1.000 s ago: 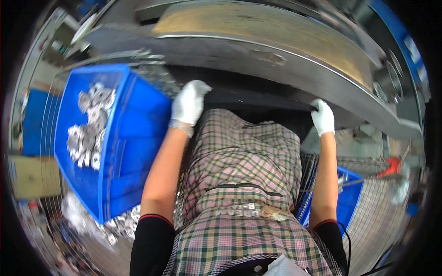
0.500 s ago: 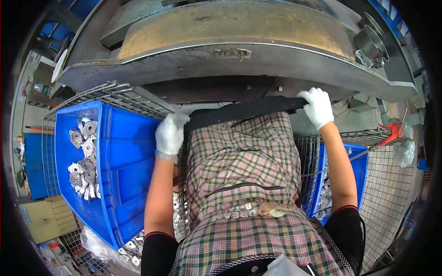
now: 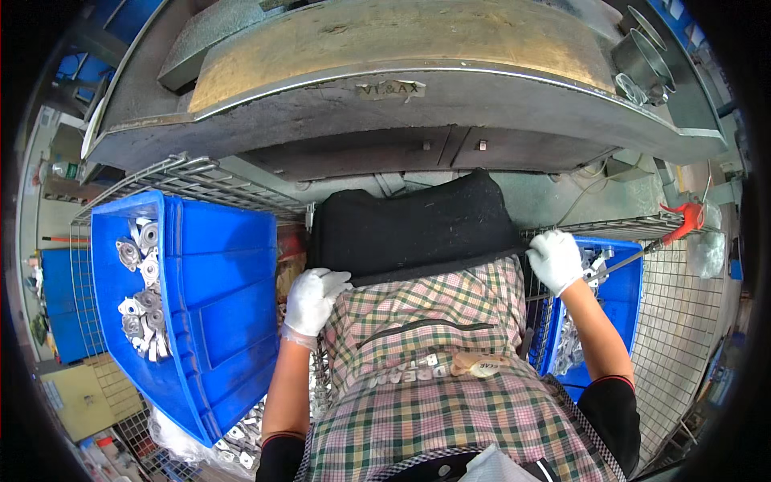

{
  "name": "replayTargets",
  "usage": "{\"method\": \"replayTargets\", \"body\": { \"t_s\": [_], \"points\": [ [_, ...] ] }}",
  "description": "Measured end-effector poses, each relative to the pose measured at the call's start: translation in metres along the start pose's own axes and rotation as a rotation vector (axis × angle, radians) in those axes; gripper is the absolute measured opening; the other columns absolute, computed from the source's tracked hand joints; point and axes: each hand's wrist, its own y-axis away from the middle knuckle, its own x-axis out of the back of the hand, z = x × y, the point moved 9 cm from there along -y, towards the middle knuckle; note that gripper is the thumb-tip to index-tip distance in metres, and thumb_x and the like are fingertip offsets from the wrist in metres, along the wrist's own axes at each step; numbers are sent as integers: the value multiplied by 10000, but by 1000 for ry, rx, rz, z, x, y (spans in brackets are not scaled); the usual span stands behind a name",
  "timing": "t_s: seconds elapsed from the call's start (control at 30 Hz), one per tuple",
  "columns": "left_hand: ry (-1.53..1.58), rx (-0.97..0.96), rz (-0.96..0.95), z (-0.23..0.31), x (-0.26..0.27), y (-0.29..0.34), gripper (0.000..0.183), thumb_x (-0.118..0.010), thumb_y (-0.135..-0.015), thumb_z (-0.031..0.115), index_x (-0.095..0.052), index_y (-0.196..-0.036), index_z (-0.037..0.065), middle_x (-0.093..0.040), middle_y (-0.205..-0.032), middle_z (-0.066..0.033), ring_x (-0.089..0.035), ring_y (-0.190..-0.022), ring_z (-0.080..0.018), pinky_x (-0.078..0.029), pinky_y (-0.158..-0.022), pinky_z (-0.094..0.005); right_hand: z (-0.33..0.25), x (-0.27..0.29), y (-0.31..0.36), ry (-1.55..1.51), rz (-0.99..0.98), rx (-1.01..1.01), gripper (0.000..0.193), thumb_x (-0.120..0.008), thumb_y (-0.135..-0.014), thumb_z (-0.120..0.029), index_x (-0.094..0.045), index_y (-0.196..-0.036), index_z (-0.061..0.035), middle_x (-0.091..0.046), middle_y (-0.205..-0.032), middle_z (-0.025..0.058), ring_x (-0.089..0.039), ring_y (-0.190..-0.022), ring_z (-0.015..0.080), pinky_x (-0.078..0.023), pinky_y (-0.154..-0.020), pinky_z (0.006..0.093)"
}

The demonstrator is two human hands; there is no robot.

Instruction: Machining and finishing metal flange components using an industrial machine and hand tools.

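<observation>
A black cloth (image 3: 414, 229) lies spread across my lap, over the upper part of a plaid apron (image 3: 434, 321). My left hand (image 3: 313, 301), in a white glove, is closed on the cloth's near left corner. At the near right corner, my right hand (image 3: 554, 261), also white-gloved, has its fingers closed on the edge. The cloth's near edge is pulled fairly straight between them, and its far edge hangs uneven beyond my knees.
A blue bin (image 3: 229, 297) with silvery metal parts (image 3: 144, 313) stands to my left in a wire cage. Another blue bin (image 3: 618, 297) is on the right, beside a red-handled air gun (image 3: 684, 221). A metal workbench (image 3: 385, 108) spans the front, holding a metal cup (image 3: 642, 64).
Both hands have come back toward my body, drawing the cloth's near edge down the lap. The cloth, earlier a narrow band, now shows as a wide panel.
</observation>
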Motion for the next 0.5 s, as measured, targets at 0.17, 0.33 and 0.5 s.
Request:
{"method": "replayTargets", "body": {
  "t_s": [0.17, 0.33, 0.5],
  "points": [
    [-50, -362, 2, 34, 20, 17, 174, -642, -841, 187, -781, -911, 110, -738, -885, -84, -686, -862, -302, -539, -776, -434, -20, 14, 19, 80, -226, 152, 184, -686, -783, -284, -641, -743, -110, -646, -717, 121, -639, -684, 349, -488, -634, 476],
    [94, -30, -211, 12, 5, 41, 260, -679, -887, 303, -772, -974, 76, -737, -1000, -121, -679, -965, -305, -533, -853, -409, -41, -19, 62, -233, -603, 174, 257, -610, -865, -348, -717, -863, -114, -709, -808, 165, -698, -797, 362, -547, -744, 490],
    [181, 94, -51, 8, 34, 51, 245, -684, -898, 271, -766, -1012, 70, -740, -992, -140, -688, -967, -312, -538, -842, -400, -17, 7, 44, -195, -516, 80, 229, -614, -874, -333, -745, -910, -149, -724, -831, 158, -699, -794, 367, -541, -743, 496]
  ]
}}
